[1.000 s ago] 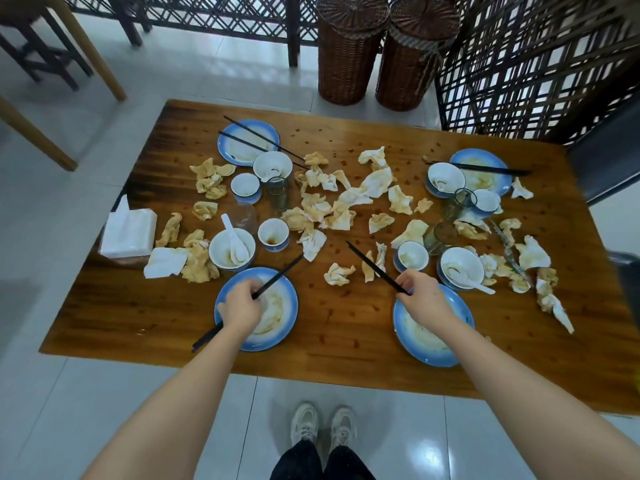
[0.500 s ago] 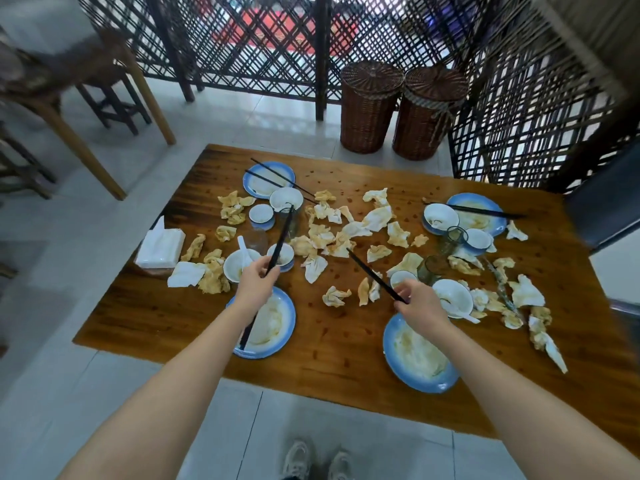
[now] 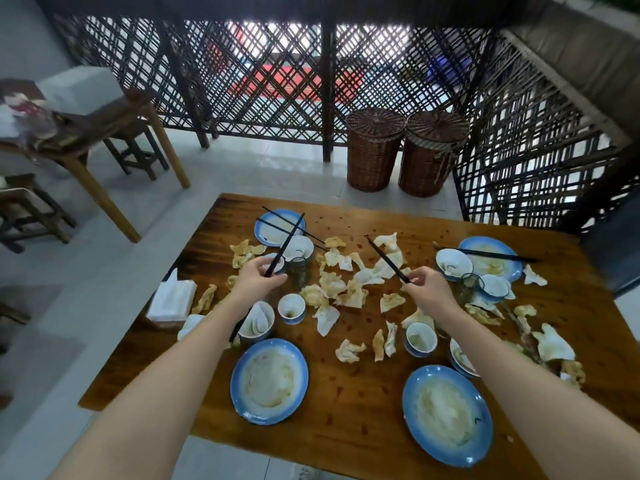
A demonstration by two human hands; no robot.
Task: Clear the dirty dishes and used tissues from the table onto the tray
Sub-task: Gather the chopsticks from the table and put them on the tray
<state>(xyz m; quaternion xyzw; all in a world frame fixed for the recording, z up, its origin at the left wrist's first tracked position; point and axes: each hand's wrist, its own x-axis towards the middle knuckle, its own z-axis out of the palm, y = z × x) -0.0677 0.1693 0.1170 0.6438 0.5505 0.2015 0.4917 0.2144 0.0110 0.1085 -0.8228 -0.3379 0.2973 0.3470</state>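
My left hand (image 3: 255,279) grips a pair of black chopsticks (image 3: 286,241) lifted above the wooden table (image 3: 346,403). My right hand (image 3: 426,289) pinches another black pair of chopsticks (image 3: 386,258), tips pointing up and left. Two dirty blue-rimmed plates (image 3: 269,380) (image 3: 447,413) lie near the front edge. Two more plates (image 3: 277,227) (image 3: 491,258) at the back carry chopsticks. Small white bowls and cups (image 3: 291,307) stand among several crumpled, stained tissues (image 3: 349,350) scattered across the middle and right side. No tray is in view.
A tissue pack (image 3: 171,299) lies at the table's left edge. Two wicker baskets (image 3: 375,147) (image 3: 433,152) stand behind the table against a lattice screen. Another wooden table (image 3: 104,140) and stools stand to the left. A dark chair (image 3: 613,244) is at the right.
Both hands have lifted their chopsticks off the near plates and raised them over the middle of the table. The camera has tilted up, showing more of the room.
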